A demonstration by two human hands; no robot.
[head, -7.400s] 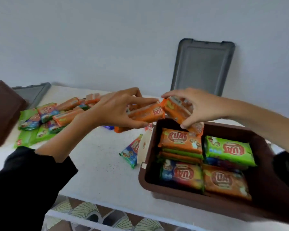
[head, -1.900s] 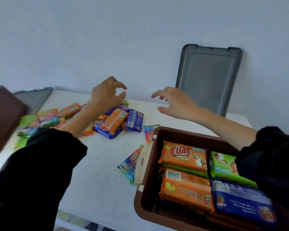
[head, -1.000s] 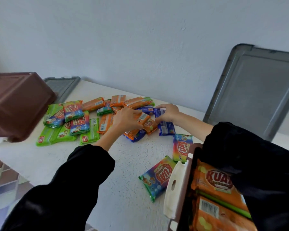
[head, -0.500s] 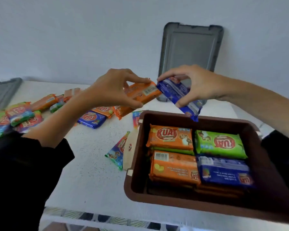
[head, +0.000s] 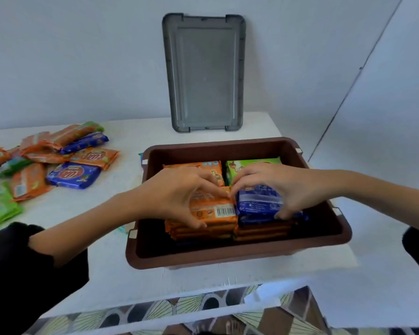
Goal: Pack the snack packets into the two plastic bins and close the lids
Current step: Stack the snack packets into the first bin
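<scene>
A brown plastic bin [head: 240, 256] stands open on the white table, holding stacked snack packets. My left hand [head: 177, 192] grips an orange packet [head: 215, 210] on top of the near left stack inside the bin. Beside it, my right hand [head: 276, 183] holds a blue packet [head: 259, 204] on top of the near right stack. Behind them lie another orange packet [head: 213, 166] and a green packet [head: 252, 163]. The bin's grey lid [head: 203, 73] leans upright against the wall behind it.
A loose pile of orange, blue and green packets [head: 73, 175] lies on the table to the left of the bin. The table's front edge [head: 203, 288] runs just below the bin, with patterned floor tiles [head: 203, 310] beneath. The wall is close behind.
Both hands came from above the bin's far rim down into it, and the orange and blue packets they carry now sit on the near stacks. The view has swung right.
</scene>
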